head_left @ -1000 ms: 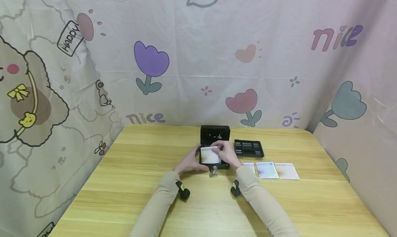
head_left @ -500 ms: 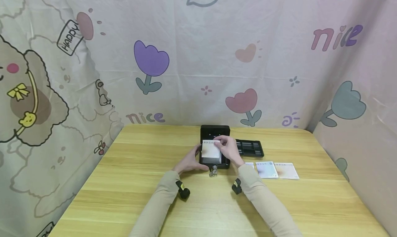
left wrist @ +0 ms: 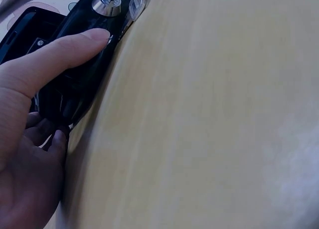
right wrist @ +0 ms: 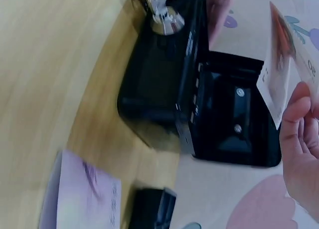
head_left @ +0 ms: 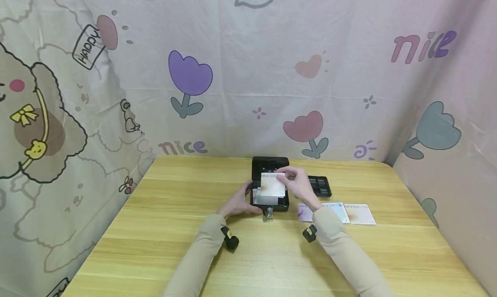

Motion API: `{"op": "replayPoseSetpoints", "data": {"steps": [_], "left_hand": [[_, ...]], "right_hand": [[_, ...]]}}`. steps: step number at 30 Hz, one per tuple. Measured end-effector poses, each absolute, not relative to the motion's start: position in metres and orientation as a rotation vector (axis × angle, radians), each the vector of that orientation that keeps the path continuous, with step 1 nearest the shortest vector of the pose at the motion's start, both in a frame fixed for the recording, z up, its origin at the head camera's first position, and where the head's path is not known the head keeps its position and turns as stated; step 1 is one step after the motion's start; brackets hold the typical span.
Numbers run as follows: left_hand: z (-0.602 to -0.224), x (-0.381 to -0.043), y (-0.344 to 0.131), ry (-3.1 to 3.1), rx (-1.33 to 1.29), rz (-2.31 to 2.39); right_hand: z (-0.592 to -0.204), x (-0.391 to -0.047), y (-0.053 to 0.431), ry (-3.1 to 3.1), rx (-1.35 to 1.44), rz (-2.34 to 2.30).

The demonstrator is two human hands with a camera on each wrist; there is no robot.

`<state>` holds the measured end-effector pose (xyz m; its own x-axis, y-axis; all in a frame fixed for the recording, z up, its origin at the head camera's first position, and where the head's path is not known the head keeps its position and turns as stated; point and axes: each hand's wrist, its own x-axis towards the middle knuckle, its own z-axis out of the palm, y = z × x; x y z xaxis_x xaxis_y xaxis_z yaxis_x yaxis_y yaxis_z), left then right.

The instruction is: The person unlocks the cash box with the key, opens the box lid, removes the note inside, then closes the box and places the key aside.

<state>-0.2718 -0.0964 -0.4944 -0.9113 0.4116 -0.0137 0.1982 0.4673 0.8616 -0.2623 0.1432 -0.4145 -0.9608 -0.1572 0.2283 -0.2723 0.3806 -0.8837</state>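
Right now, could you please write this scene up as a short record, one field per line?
Left hand: grips the black box at its left side
Right hand: pinches an orange-tinted note by its right edge, in the air
Lid: raised open
Inside the box: pale papers
Box front: lock with keys
Right of box: compartmented tray, partly hidden by the right hand
On table, right: purple note, blue note, second orange-tinted note
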Motion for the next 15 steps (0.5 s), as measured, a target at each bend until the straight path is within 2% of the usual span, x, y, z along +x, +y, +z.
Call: {"op": "replayPoseSetpoints", "data": {"steps": [15], "left_hand": [[-0.495,-0.272,-0.096,2.498,0.511,1.419]], "right_hand": [[-0.412,-0.243,0.214,-2.542,0.554,1.618]]}}
